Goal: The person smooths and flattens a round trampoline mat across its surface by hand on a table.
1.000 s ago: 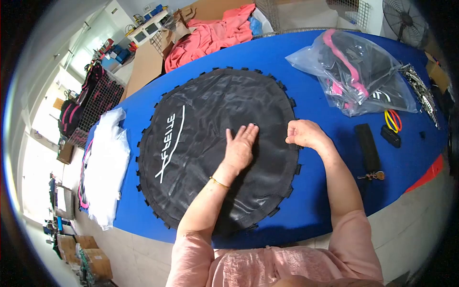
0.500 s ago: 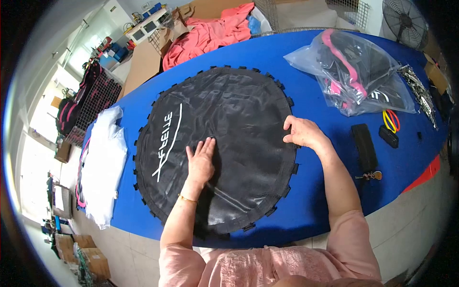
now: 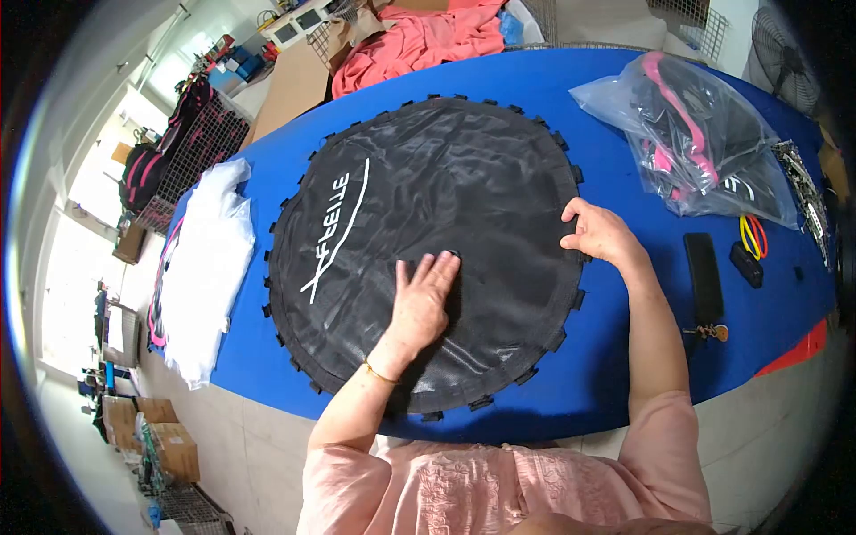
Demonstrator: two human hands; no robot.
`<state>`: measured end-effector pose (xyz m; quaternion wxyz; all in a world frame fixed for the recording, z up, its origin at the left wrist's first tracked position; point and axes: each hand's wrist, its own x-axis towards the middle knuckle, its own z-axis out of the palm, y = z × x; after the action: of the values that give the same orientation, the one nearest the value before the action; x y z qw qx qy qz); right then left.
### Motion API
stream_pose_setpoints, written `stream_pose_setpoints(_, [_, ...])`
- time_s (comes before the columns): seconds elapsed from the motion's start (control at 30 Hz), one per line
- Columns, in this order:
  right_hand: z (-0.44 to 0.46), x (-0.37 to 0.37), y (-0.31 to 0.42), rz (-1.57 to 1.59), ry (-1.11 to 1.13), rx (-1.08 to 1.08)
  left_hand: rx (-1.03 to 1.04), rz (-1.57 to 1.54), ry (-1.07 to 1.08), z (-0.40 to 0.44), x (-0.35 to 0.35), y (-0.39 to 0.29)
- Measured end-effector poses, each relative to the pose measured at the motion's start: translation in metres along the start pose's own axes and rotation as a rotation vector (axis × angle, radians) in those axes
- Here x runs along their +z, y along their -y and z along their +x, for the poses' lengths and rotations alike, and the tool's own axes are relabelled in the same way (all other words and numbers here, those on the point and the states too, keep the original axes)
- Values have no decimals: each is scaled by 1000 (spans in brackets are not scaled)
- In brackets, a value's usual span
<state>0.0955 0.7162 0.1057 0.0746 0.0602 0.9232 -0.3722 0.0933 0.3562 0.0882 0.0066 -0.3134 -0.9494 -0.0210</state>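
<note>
A round black mesh trampoline mat (image 3: 499, 178) with black tabs along its rim and white lettering lies on the blue table. My left hand (image 3: 419, 308) rests flat on it, right of the lettering, fingers stretched out. At the mat's right edge, my right hand (image 3: 604, 236) is curved in a C shape, thumb and index tips apart over the border. Its other fingers are mostly hidden. Right of that hand are a black strap-like piece (image 3: 704, 278) and a bunch of keys (image 3: 711, 333).
The blue table (image 3: 624, 357) carries a clear plastic bag (image 3: 704, 134) with black and pink contents at the far right. Beside it lie metal pieces (image 3: 805, 201) and yellow and red bands (image 3: 753, 236). White plastic wrapping (image 3: 207, 276) sits at the left edge, coral fabric (image 3: 419, 45) behind.
The view has shifted and turned slightly. My left hand has slid a little to the right and toward me over the mat. My right hand stays at the same edge.
</note>
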Motion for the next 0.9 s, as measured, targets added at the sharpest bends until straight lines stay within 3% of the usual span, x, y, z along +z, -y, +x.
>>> stream_pose_setpoints(0.17, [2, 0, 0, -16, 9, 24, -284, 6, 11, 2, 11, 70])
stream_pose_setpoints(0.27, [-2, -2, 6, -41, -6, 8, -327, -190, 20, 9, 19, 87])
stream_pose_setpoints(0.5, [-4, 4, 8, -216, -11, -49, -362, -143, -12, 24, 20, 55])
stream_pose_setpoints(0.53, [-7, 7, 7, -205, -85, -185, -360, -153, -23, 25, 22, 59])
stream_pose_setpoints(0.57, [-8, 4, 8, -209, -89, -182, -351, -145, -42, 24, 24, 62])
stream_pose_setpoints(0.63, [-15, -8, 38, -116, 267, 83, -332, -141, -55, 24, 27, 73])
stream_pose_setpoints(0.8, [-39, 13, 79, -223, 374, 62, -349, -143, -47, 35, 20, 88])
stream_pose_setpoints(0.9, [-38, 24, 89, -76, 604, 76, -315, -144, -51, 50, 21, 73])
